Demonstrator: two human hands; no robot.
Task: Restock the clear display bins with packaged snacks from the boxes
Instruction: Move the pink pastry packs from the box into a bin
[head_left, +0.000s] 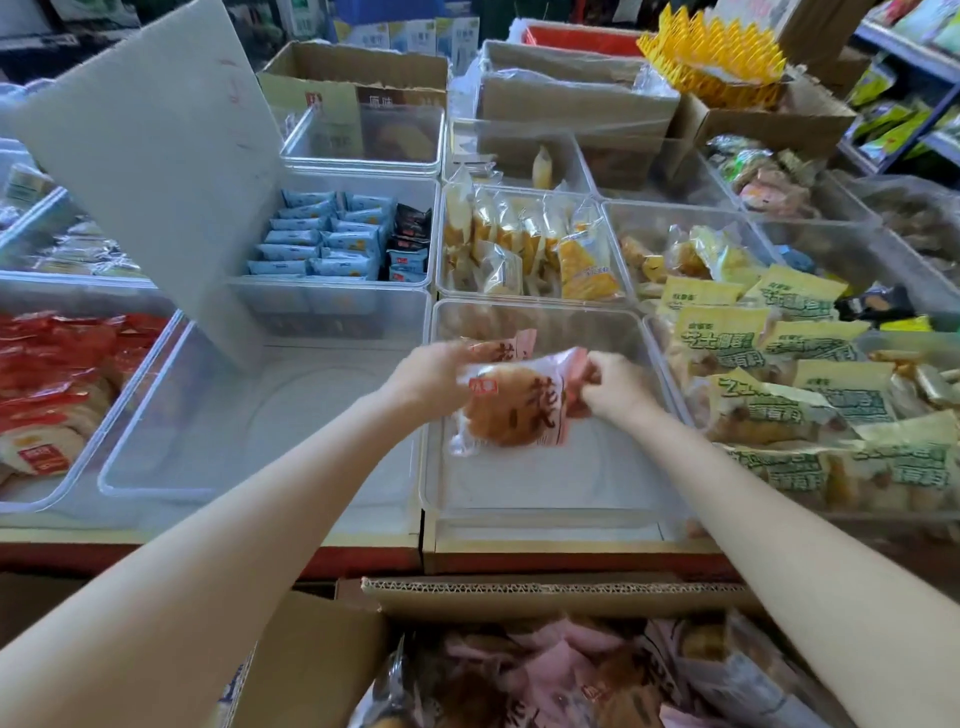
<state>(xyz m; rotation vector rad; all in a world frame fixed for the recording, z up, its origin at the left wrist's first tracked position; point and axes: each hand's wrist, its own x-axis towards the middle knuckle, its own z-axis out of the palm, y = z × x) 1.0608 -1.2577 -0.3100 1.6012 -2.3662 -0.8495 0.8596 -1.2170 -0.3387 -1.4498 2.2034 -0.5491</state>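
Room: I see bare floor in the clear bin (545, 499) below both hands, its front rim nearer me than my wrists.
Edges: the tilted white lid (156, 156) rises beyond my left hand (431, 371); green packets (810, 395) crowd beside my right hand (615, 387).
Snack: pink pastry packet (511, 402) hangs between them, over the bin.
Hands: each pinches a top corner.
Box: open carton (519, 597) sits under my forearms.

Two hands, left hand (434, 371) and right hand (613, 387), up at centre frame on two pink snack packets (511, 400). One open cardboard box (519, 597) along the bottom edge. One lifted white lid (150, 156) upper left.
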